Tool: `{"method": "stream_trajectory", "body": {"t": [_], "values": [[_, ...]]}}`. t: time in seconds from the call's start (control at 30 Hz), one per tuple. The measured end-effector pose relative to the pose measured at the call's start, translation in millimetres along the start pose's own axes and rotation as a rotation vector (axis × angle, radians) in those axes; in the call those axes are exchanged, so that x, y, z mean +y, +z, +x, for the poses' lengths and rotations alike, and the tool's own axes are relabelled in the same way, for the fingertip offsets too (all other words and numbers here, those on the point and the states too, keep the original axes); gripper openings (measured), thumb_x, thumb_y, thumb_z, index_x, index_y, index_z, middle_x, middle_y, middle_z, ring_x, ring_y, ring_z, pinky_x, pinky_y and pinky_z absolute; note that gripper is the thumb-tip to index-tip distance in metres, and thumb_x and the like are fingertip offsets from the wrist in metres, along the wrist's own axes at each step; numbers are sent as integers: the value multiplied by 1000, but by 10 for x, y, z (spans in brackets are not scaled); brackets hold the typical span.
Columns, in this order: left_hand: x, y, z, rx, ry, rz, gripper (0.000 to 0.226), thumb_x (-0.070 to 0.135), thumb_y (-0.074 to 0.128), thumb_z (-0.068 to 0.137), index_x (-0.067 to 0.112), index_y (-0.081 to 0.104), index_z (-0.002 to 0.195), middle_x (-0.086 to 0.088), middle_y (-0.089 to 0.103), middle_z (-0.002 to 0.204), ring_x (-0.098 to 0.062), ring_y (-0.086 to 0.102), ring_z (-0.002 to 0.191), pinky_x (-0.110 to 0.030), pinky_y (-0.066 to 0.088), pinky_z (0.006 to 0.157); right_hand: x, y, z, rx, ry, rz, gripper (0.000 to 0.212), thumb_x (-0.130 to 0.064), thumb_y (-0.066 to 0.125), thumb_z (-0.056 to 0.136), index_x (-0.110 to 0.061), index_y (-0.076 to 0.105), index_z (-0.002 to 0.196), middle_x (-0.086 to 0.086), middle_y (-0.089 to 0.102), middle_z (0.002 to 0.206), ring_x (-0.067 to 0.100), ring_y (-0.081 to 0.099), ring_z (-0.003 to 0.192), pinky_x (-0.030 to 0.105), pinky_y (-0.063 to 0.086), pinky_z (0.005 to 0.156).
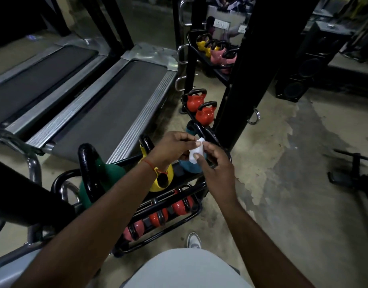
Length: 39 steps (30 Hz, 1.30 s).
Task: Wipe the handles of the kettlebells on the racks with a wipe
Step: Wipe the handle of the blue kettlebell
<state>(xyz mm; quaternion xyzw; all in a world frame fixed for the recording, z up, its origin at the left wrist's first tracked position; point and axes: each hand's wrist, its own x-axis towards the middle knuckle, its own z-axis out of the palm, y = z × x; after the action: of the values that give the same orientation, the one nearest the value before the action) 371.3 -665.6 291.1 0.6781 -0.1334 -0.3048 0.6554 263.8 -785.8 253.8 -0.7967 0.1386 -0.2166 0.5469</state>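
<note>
A small white wipe (196, 153) is held between both hands above the black kettlebell rack (196, 213). My left hand (172, 149) pinches its upper edge and my right hand (215, 163) pinches its lower part. Under the hands, on the top shelf, stand a green kettlebell (105, 173), a yellow kettlebell (161, 182) and a teal kettlebell (189, 166), all with black handles. The teal kettlebell's handle (204, 133) rises just behind the wipe. On the lower shelf lie two red kettlebells (170, 210) and a pink one (133, 230).
Two treadmills (108, 104) lie to the left. A mirror behind a black post (249, 65) reflects the rack, red kettlebells (199, 107) and yellow and pink ones (216, 49). A black speaker (306, 65) stands at the right. My shoe (193, 241) is on the concrete floor.
</note>
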Motion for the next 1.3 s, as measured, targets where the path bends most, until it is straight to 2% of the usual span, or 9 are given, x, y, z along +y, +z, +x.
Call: {"method": "stream_trajectory", "body": {"t": [0.17, 0.27, 0.47, 0.63, 0.83, 0.97, 1.03, 1.13, 1.3], "values": [[-1, 36, 85, -78, 42, 112, 35, 9, 67, 91, 8, 61, 125, -13, 68, 101, -12, 65, 84, -29, 56, 76, 79, -135, 113, -21, 157, 200, 39, -15, 75, 88, -24, 64, 124, -6, 71, 112, 7, 68, 104, 20, 54, 82], [11, 52, 143, -106, 161, 258, 32, 12, 72, 87, 8, 66, 118, -3, 66, 93, 1, 60, 76, -13, 50, 68, 129, -275, 216, 10, 242, 302, 31, -14, 77, 86, -19, 67, 115, 5, 73, 107, 21, 70, 100, 31, 58, 82], [26, 113, 276, -144, 251, 351, 16, 14, 72, 87, 4, 71, 100, -3, 71, 89, -2, 61, 74, -17, 48, 65, 178, -417, 343, -115, 285, 360, 15, -13, 73, 89, -13, 70, 103, 11, 73, 99, 19, 68, 86, 35, 55, 78], [15, 175, 391, -44, 334, 473, 18, 28, 75, 85, 10, 71, 86, 7, 67, 80, -3, 61, 72, -18, 50, 68, 189, -546, 505, -169, 178, 151, 9, -17, 69, 93, -15, 71, 101, 5, 74, 99, 12, 69, 88, 26, 53, 80], [-45, 113, 565, 122, 481, 561, 8, 21, 76, 84, 19, 73, 91, 3, 69, 94, -10, 63, 90, -26, 51, 84, 220, -552, 885, -44, -210, -288, 25, -14, 68, 89, -24, 71, 112, -8, 69, 104, 12, 64, 100, 28, 51, 87], [-45, -74, 611, 134, 461, 610, 15, 6, 69, 88, 12, 75, 101, 7, 69, 97, 3, 62, 90, -11, 45, 81, 324, -416, 1007, -7, -427, -468, 20, -4, 67, 85, -14, 75, 100, 1, 67, 110, 18, 62, 104, 27, 50, 89], [-67, -135, 665, 168, 459, 656, 18, 3, 66, 89, 11, 74, 104, 10, 66, 98, 14, 58, 87, -1, 39, 80, 397, -372, 977, -65, -436, -516, 20, -2, 65, 84, -11, 73, 100, 3, 69, 114, 19, 64, 105, 34, 54, 91], [-121, -169, 812, 172, 402, 743, 23, 15, 67, 91, 17, 72, 113, 4, 66, 113, 5, 59, 92, 1, 38, 83, 520, -361, 747, -96, -370, -468, 22, -12, 68, 85, -13, 71, 107, 2, 68, 116, 15, 64, 106, 33, 55, 90], [-101, -76, 923, 131, 389, 848, 28, 28, 68, 91, 18, 71, 117, -2, 67, 122, -14, 63, 105, -24, 47, 92, 573, -310, 564, -25, -301, -393, 17, -22, 68, 93, -14, 71, 108, 0, 66, 114, 12, 62, 104, 26, 51, 88]]}}
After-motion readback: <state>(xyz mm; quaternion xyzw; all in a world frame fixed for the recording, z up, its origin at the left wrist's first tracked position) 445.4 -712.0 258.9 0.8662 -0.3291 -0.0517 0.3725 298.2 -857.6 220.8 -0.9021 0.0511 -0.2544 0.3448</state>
